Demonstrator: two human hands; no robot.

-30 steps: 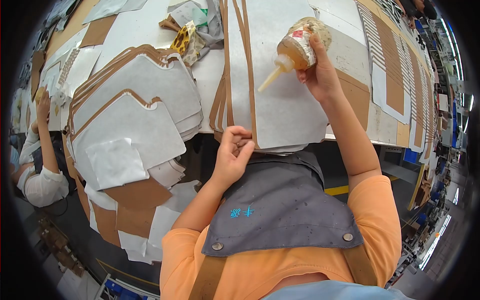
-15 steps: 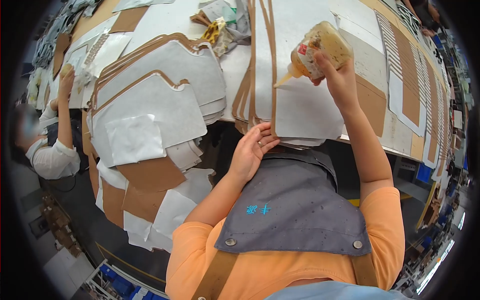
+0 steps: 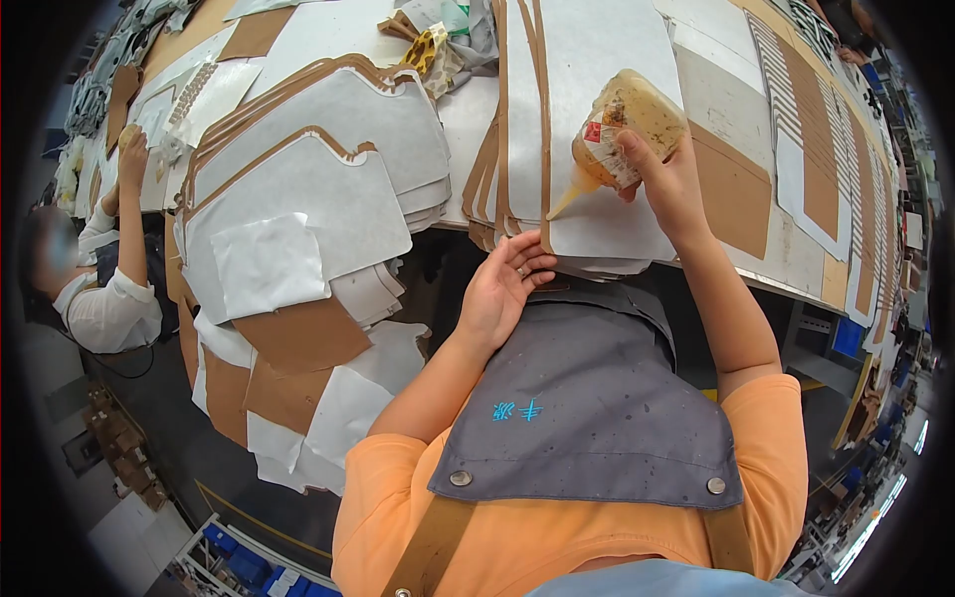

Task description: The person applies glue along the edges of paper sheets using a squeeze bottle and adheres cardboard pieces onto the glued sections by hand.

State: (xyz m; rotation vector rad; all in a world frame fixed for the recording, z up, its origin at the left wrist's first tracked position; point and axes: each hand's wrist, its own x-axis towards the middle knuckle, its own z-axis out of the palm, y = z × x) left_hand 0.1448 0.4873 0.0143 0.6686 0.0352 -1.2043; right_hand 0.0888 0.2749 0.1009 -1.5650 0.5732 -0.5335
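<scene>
My right hand (image 3: 662,184) is wrapped round a clear plastic glue bottle (image 3: 642,114), tilted nozzle-down and partly filled with a yellowish liquid. Its nozzle tip meets, or almost meets, the brown edge strip of the top white panel (image 3: 612,60), close to the near end. Several such brown-edged panels lie fanned in a stack under it. At the stack's near edge rests my left hand (image 3: 507,284), palm up, fingers stretched out and their tips against the panels. Nothing shows in its palm.
Left of me stands a pile of white panels with brown borders (image 3: 298,199), a small white sheet (image 3: 269,267) on top. Scraps and a spotted cloth (image 3: 426,50) lie beyond. Striped brown-and-white pieces (image 3: 816,149) line the table's right. Another person (image 3: 114,289) works at far left.
The glue bottle in my right hand has come down along the brown strip toward me, its nozzle closer to my left hand. My left hand has barely moved.
</scene>
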